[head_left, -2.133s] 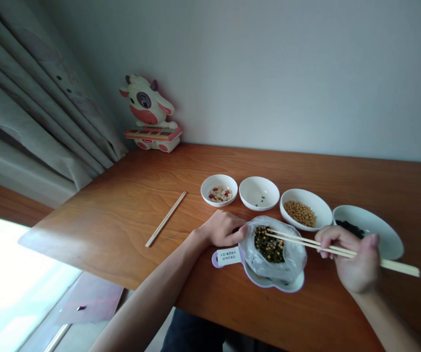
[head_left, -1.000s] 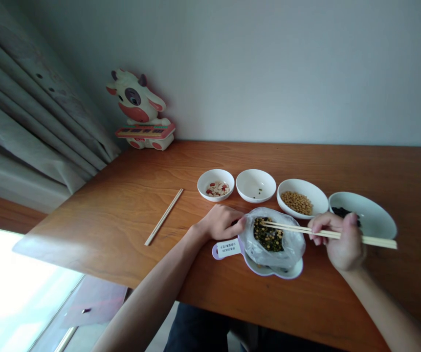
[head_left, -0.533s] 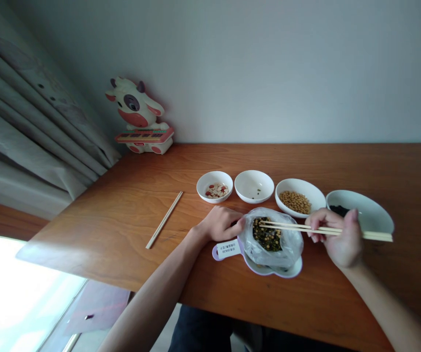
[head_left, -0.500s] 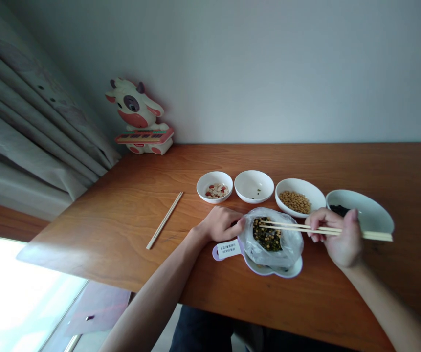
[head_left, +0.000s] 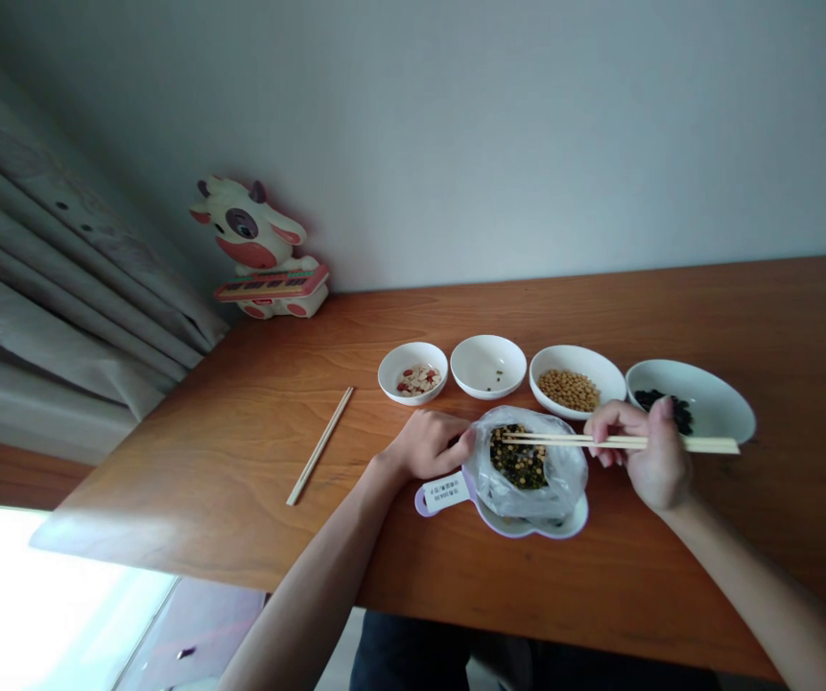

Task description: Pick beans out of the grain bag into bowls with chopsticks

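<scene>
A pair of wooden chopsticks [head_left: 707, 445] lies in the closed fingers of my right hand [head_left: 653, 459]. Their tips are close together, at the mixed green and yellow beans [head_left: 518, 459] inside an opened clear plastic bag [head_left: 567, 477]. With thumb and bent fingers, my left hand [head_left: 428, 444] grips the bag's left edge. Under the bag is a white dish [head_left: 577, 523] with a scalloped lilac rim, its labelled handle [head_left: 445, 493] pointing left. Whether a bean sits between the tips is too small to tell.
Behind the bag stand a bowl of reddish and pale flakes [head_left: 413, 355], a bowl with a few green bits [head_left: 488, 350], a bowl of yellow soybeans [head_left: 578, 357] and a bowl of black pieces [head_left: 725, 408]. Spare chopsticks [head_left: 319, 446] lie left. A toy cow keyboard [head_left: 269, 254] stands behind.
The view has tilted and shifted slightly. The chopstick tips have drawn closer together over the beans. My left hand keeps its grip on the bag.
</scene>
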Motion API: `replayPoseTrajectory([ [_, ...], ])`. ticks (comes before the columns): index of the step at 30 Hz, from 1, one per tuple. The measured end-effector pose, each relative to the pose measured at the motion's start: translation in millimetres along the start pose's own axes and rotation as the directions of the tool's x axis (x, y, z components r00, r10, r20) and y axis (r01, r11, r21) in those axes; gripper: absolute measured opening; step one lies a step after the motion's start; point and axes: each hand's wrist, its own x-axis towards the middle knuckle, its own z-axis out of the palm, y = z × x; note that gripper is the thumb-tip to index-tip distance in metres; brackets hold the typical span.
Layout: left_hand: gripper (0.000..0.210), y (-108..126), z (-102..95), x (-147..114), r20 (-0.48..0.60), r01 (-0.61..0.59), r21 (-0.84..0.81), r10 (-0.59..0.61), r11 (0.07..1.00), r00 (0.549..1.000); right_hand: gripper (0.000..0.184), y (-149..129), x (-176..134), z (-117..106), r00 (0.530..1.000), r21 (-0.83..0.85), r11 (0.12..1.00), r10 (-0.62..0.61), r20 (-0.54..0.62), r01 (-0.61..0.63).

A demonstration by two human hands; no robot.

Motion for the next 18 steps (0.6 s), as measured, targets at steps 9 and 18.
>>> replayPoseTrajectory([
  [9, 0.051, 0.0, -0.3, 0.2, 0.003, 0.0, -0.011, 0.0, 1.0, 1.0, 0.08, 2.2, -1.4, -3.9, 1.0, -0.002, 1.0, 0.007, 0.007, -0.007],
  [18, 0.05, -0.8, 0.5, -0.4, -0.003, -0.001, -0.018, 0.001, 1.0, 1.0, 0.078, 0.6, -1.5, -3.2, 0.999, 0.026, 0.999, -0.026, -0.03, 0.027],
])
